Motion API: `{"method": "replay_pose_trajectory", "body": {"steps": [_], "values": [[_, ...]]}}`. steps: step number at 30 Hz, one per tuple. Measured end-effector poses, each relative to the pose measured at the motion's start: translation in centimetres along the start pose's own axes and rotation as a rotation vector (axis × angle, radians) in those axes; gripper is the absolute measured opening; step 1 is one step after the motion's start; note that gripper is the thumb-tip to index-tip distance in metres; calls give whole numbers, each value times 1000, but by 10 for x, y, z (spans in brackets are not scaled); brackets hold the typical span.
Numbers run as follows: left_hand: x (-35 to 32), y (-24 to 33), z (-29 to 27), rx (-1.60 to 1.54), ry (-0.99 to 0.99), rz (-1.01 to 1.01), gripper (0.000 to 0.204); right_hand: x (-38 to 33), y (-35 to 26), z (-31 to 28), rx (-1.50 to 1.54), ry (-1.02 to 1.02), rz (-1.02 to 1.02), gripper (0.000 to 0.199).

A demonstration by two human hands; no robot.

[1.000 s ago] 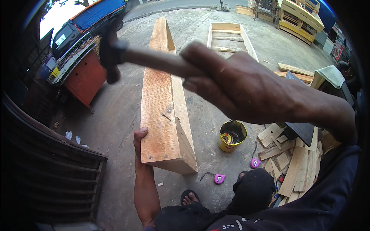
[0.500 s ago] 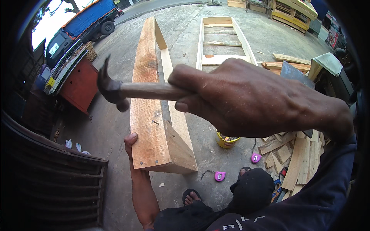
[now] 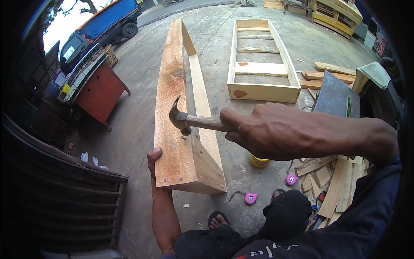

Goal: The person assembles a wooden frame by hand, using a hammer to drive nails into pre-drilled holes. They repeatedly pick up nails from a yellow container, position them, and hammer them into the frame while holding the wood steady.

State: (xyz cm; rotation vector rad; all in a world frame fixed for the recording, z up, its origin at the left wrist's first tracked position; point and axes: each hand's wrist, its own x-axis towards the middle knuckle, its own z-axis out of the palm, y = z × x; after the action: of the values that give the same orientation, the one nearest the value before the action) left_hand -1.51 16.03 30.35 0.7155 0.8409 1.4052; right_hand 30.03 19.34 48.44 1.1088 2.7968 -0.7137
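A long wooden frame (image 3: 174, 157) stands on edge in front of me, its broad plank face turned up. My left hand (image 3: 154, 159) grips the plank's left edge near the close end, thumb on top and the other fingers hidden underneath. In my right hand (image 3: 274, 131) is a claw hammer (image 3: 207, 123), held by its wooden handle. The hammer's head is over the plank, close to a nail (image 3: 183, 137) that sticks up from it. Two more nail heads (image 3: 181, 179) sit flush near the plank's close end.
A second wooden frame (image 3: 267, 91) lies flat farther off. Scrap boards (image 3: 340, 181) are piled at the right. Two pink tape measures (image 3: 250, 198) and a yellow tub (image 3: 258, 162) rest by my feet. A metal grille (image 3: 77, 194) flanks the left.
The hammer has come down from above the plank to near the nail, which now looks shorter. My left hand keeps its grip. The view has shifted slightly.
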Motion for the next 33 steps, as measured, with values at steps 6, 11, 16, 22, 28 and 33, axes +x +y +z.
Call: {"method": "replay_pose_trajectory", "body": {"steps": [6, 11, 16, 22, 28, 33], "values": [[3, 1, -2, -133, -101, -84, 98, 5, 1, 1, 379, 820, -347, 27], [-1, 1, 2, -46, -41, -17, 95, 4, -3, 3, -49, 89, -72, 27], [0, -1, -2, -45, -25, -76, 93, 6, 1, 14, 205, 431, -167, 27], [1, 1, -7, -87, -158, -84, 97, 2, 2, 21, 209, 639, -175, 30], [3, -2, -5, -154, -136, -63, 92, 8, 3, 27, 46, 184, -26, 24], [4, -1, -7, -148, -143, -109, 94, -1, 29, 63, 128, 302, -84, 26]]}}
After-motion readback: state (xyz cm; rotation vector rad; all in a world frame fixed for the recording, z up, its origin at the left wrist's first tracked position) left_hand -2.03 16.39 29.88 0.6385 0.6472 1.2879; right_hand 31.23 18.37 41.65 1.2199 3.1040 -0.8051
